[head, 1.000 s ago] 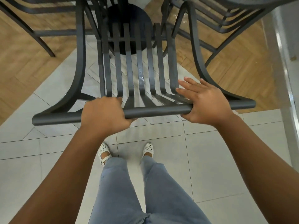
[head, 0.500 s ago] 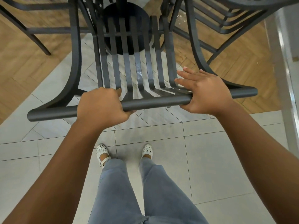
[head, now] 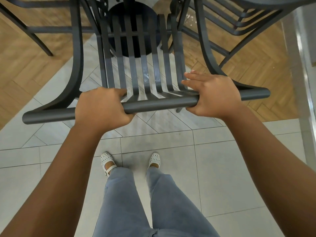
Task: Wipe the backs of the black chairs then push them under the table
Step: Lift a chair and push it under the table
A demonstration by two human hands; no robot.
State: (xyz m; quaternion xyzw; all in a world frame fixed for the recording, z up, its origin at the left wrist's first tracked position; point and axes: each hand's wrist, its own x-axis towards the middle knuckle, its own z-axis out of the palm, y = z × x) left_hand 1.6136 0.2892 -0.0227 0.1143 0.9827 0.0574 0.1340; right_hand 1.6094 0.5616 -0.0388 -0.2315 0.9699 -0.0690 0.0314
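A black slatted metal chair [head: 159,104] stands in front of me, seen from above and behind. Its round top rail runs across the middle of the view. My left hand [head: 102,108] grips that rail left of centre, fingers curled round it. My right hand [head: 212,94] holds the rail right of centre, thumb under it and fingers stretched forward over the outer slats. The chair's seat reaches toward the round black table base [head: 135,29]. No cloth is in view.
Another black chair [head: 239,19] stands at the upper right, and a further chair's legs [head: 34,29] show at the upper left. A pale metal post [head: 301,79] runs down the right edge. My feet [head: 130,161] stand on grey tiles; wood flooring lies beyond.
The chair has slid forward toward the table base, both hands going with it. My grip on the rail is unchanged.
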